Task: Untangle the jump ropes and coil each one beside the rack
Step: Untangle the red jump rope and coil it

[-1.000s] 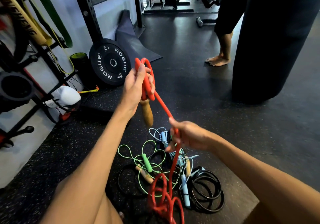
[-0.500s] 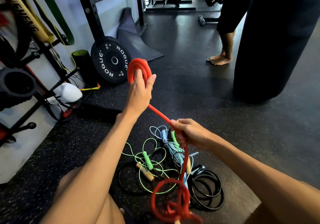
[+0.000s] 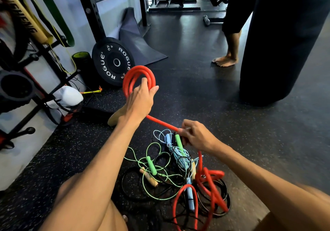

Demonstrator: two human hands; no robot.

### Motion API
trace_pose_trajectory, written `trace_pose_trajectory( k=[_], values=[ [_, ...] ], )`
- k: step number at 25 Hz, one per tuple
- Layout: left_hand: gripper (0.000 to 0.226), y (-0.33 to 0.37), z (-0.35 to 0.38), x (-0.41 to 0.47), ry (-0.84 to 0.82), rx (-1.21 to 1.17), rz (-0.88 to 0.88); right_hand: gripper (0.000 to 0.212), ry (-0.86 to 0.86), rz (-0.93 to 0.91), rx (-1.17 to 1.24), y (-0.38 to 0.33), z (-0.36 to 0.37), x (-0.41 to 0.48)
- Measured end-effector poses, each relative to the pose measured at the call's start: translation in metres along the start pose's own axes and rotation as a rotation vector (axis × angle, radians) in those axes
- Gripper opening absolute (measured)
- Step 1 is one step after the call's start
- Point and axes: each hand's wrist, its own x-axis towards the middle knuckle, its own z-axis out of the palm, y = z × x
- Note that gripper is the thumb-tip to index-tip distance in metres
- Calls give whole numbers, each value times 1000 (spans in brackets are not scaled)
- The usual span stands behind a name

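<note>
Holding the coiled loops of the red jump rope (image 3: 138,69) in our left grip (image 3: 141,100), curled round them, we pinch its taut run in our right grip (image 3: 198,137) above the tangled ropes (image 3: 151,165) on the floor (image 3: 196,87).

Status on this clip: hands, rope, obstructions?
Left hand grips thick red rubber rope coil. Right hand pinches its trailing length. Tail lies across tangled pile of green, blue, black ropes.
</note>
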Motion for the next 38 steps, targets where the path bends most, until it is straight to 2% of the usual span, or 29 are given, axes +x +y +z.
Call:
trace_pose_trajectory(
  k=[3, 6, 11, 14, 17, 22, 23, 27, 29, 30, 32, 34, 36, 38],
  values=[
    [30, -4, 5, -2, -171, 63, 1, 36, 13, -100, -175, -3, -5, 1],
    [30, -10, 13, -6, -377, 137, 8, 41, 27, -110, -231, -6, -17, 4],
    [38, -6, 15, -10, -653, -26, -9, 43, 67, -86, -75, -6, -38, 6],
    [38, 9, 11, -18, -823, -265, -99, 41, 151, -124, 41, -9, -46, 6],
    [49, 20, 5, -23, -889, -474, -197, 40, 220, -136, 61, -11, -52, 8],
    [80, 37, -1, -29, -1012, -582, -153, 31, 327, -128, 118, -10, -53, 11],
    [79, 39, 0, -31, -1027, -604, -138, 26, 348, -117, 147, -9, -53, 12],
    [52, 41, 2, -32, -1017, -764, -179, 18, 369, -52, 193, -2, -44, 15],
    [48, 36, -1, -28, -1005, -857, -225, 13, 338, -11, 177, 8, -43, 20],
    [48, 33, -4, -26, -1012, -919, -242, 18, 294, 30, 156, 15, -44, 22],
    [49, 28, -11, -22, -1031, -1059, -275, 32, 99, 160, 56, 30, -45, 24],
    [49, 22, -17, -19, -1035, -1185, -298, 29, -159, 259, 13, 38, -37, 20],
    [50, 17, -20, -17, -1025, -1300, -300, 30, -292, 317, 178, 40, -28, 16],
    [51, 11, -22, -13, -965, -1391, -300, 29, -308, 348, 392, 36, -26, 15]
  ],
)
